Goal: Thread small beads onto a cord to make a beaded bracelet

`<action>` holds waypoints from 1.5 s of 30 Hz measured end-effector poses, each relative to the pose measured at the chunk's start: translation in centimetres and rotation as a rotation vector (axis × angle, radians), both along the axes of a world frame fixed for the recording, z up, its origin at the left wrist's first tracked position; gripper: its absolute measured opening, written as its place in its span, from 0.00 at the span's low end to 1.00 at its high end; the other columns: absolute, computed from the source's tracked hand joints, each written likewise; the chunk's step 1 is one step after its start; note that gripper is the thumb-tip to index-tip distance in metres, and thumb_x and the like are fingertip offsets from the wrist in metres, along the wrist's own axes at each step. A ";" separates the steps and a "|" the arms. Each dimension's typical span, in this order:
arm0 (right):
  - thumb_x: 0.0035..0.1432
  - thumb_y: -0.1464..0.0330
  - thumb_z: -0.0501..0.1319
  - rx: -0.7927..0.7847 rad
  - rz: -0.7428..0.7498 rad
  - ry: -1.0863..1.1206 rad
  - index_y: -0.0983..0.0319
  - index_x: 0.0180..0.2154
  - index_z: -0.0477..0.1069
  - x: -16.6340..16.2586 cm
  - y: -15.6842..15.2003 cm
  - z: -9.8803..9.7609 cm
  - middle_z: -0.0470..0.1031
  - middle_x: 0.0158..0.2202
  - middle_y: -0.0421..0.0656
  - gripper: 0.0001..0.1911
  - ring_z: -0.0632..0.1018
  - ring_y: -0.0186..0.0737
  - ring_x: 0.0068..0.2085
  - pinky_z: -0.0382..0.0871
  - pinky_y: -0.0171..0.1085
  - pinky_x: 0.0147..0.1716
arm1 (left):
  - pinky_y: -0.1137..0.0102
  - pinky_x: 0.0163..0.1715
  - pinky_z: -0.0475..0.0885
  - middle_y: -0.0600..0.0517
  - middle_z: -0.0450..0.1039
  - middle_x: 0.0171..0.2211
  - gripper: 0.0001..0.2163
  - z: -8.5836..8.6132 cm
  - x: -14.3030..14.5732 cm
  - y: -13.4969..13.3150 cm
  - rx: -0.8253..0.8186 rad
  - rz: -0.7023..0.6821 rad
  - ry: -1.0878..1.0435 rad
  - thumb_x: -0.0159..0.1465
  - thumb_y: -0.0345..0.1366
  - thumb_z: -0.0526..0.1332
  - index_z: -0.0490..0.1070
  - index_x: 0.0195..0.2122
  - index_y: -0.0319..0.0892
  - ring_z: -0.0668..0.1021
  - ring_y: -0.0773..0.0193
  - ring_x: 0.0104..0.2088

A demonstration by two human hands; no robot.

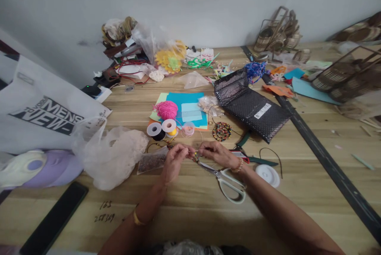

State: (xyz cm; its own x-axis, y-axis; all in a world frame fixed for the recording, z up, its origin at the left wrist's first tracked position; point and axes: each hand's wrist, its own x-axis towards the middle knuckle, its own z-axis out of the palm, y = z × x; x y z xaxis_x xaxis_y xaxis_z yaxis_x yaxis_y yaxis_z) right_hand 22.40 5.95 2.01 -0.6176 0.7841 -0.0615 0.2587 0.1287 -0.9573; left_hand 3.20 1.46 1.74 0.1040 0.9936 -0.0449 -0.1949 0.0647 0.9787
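Note:
Close together over the table, my left hand (175, 160) and my right hand (216, 153) both have their fingertips pinched. A thin pale strand (193, 151) seems to run between them, too fine to make out fully. Small yellowish and dark beads (195, 157) show just under the fingertips. White-handled scissors (228, 183) lie below my right hand, blades pointing toward the beads. Beside my left hand is a clear bag of small dark beads (152, 161). A coiled multicoloured bead string (222, 131) rests beyond my right hand.
Thread spools (156, 130) and pink yarn (167, 110) sit ahead near blue sheets (190, 100). A black bubble mailer (253, 106) lies right of them. A white spool (267, 176) is by my right forearm. Leftward are a plastic bag (116, 156) and a phone (55, 219).

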 end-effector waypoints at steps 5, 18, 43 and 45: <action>0.52 0.57 0.64 -0.405 -0.163 0.360 0.66 0.27 0.69 -0.5 -0.3 0.4 0.71 0.30 0.41 0.17 0.70 0.32 0.29 0.65 0.31 0.29 | 0.66 0.38 0.71 0.50 0.73 0.30 0.10 -0.1 0.0 -0.1 0.009 -0.014 0.054 0.62 0.41 0.57 0.68 0.29 0.40 0.75 0.62 0.33; 0.54 0.56 0.63 -0.763 -0.243 0.782 0.62 0.21 0.55 -3.0 -1.7 0.1 0.48 0.17 0.31 0.23 0.52 0.25 0.17 0.47 0.26 0.14 | 0.70 0.36 0.67 0.52 0.71 0.25 0.11 1.2 0.9 -0.7 0.013 -0.092 0.234 0.62 0.39 0.57 0.69 0.24 0.39 0.73 0.64 0.30; 0.57 0.59 0.62 -0.617 -0.152 0.869 0.62 0.22 0.57 -2.4 -1.6 -0.2 0.51 0.18 0.33 0.20 0.56 0.29 0.20 0.52 0.29 0.18 | 0.69 0.36 0.68 0.49 0.73 0.29 0.10 0.9 0.6 -0.9 0.164 -0.127 0.148 0.61 0.36 0.60 0.66 0.23 0.40 0.74 0.63 0.32; 0.56 0.59 0.62 -0.629 -0.161 0.864 0.62 0.22 0.57 -2.4 -1.6 0.0 0.51 0.18 0.33 0.20 0.56 0.28 0.20 0.51 0.29 0.18 | 0.68 0.37 0.69 0.49 0.73 0.31 0.10 0.3 0.5 -0.9 0.130 -0.124 0.095 0.61 0.36 0.60 0.66 0.24 0.40 0.74 0.63 0.33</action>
State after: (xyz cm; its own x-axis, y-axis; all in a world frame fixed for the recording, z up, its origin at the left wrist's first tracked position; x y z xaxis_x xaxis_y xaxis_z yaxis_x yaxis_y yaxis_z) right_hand 19.95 4.36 2.02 -0.5380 0.8397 -0.0746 -0.5654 -0.4250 -0.7069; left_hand 3.74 0.60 2.01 0.2274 0.9715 0.0677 -0.1000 -0.0459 0.9939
